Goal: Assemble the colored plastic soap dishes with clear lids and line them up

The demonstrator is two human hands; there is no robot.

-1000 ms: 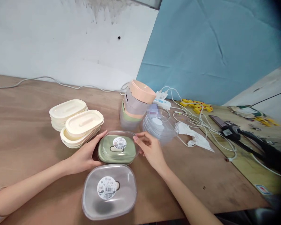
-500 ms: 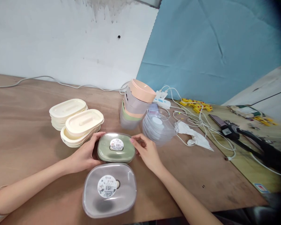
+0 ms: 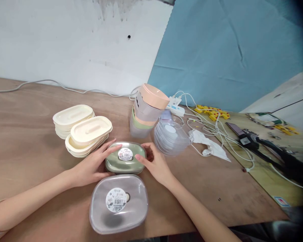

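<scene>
A green plastic box with a clear lid (image 3: 127, 167) and a round label sits mid-table. My left hand (image 3: 92, 167) grips its left side, with fingers reaching over the top edge and the thumb low by the near corner. On the opposite side, my right hand (image 3: 158, 163) holds the right end, thumb on top of the lid and fingers curled behind. Just nearer to me lies a greyish box with a clear lid (image 3: 133, 215), also labelled. Cream oval lids (image 3: 91, 130) are piled beyond my left hand.
Nested pink, grey and green tubs (image 3: 146, 112) lean near the wall. Beside them are stacked clear lids (image 3: 173, 139), a crumpled white tissue (image 3: 212, 148) and a power strip (image 3: 176, 109) with tangled white cables. A black device (image 3: 265, 151) lies at the right.
My left fingers have moved onto the top of the green box's lid. My right thumb has slid inward over the lid, and the right fingers have moved round the far corner.
</scene>
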